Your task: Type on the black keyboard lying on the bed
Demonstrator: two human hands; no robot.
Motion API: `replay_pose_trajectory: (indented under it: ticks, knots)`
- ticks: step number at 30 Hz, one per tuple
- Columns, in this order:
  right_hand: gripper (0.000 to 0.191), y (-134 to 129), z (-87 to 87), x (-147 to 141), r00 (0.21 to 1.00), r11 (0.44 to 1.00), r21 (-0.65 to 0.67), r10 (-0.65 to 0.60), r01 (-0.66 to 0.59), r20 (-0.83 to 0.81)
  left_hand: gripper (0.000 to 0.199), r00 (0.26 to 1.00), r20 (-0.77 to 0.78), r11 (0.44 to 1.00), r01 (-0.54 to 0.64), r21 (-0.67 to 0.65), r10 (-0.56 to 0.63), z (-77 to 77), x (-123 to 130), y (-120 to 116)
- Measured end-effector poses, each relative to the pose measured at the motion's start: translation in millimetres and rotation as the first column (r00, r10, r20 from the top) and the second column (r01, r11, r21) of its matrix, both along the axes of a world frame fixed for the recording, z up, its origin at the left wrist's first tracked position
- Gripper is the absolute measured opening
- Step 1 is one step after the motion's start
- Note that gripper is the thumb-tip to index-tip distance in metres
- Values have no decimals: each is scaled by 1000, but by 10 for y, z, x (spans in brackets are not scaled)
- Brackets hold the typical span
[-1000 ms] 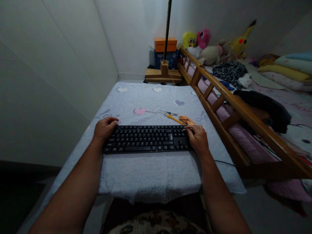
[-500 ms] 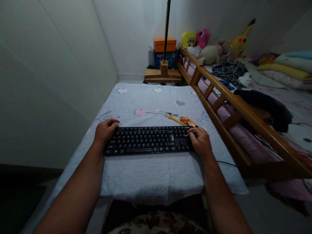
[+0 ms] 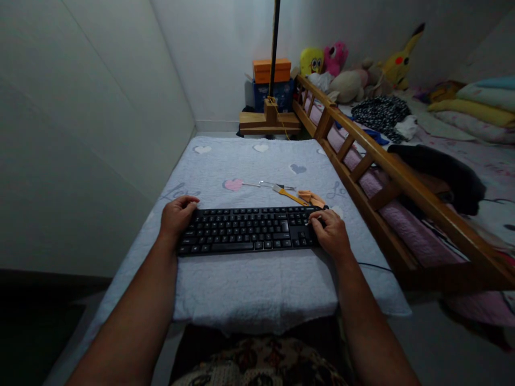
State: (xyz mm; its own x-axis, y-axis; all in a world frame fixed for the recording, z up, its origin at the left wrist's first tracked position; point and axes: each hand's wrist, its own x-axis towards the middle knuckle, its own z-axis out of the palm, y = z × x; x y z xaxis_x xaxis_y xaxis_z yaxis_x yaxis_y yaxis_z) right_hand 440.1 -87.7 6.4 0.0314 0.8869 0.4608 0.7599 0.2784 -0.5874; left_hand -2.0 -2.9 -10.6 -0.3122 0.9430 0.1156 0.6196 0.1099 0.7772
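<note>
Centrally, a black keyboard (image 3: 245, 231) lies on a desk under a pale blue cloth (image 3: 249, 287) patterned with hearts, its long side running from 9 to 3 o'clock. Left hand (image 3: 177, 217) at the keyboard's 9 o'clock end, against it; whether its grip is clamped or merely resting, cannot tell. Right hand (image 3: 330, 230) over the 3 o'clock end, grip together, pinched on a small pale-tipped item (image 3: 309, 223), too small to identify, held just above or on the keys. Beyond the keyboard, on the cloth: a thin rod (image 3: 251, 185) at 12 o'clock, a yellow-handled brush (image 3: 290, 195) at 1, and a crumpled orange item (image 3: 313, 199) at 2, near the right hand. Dark cable (image 3: 374, 265) on the cloth towards 4. Farther off, a wooden bed rail (image 3: 372, 150) along the 2-to-3 side, plush toys (image 3: 346, 87) at 1, an orange box (image 3: 271, 71) atop a blue box (image 3: 261, 96) at 12.
</note>
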Motion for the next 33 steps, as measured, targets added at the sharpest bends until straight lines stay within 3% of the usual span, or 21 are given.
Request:
replay_pose_trajectory:
  ticks: [13,33]
  knots:
    - [16,-2,26,-76,999,999,-20,40,-40,-13,29,998,55,1000,-5,-29,7,44,26,-1]
    - [17,10,14,-167,993,993,-18,118,-118,-5,35,1000,9,999,9,-32,-9,18,6,-10]
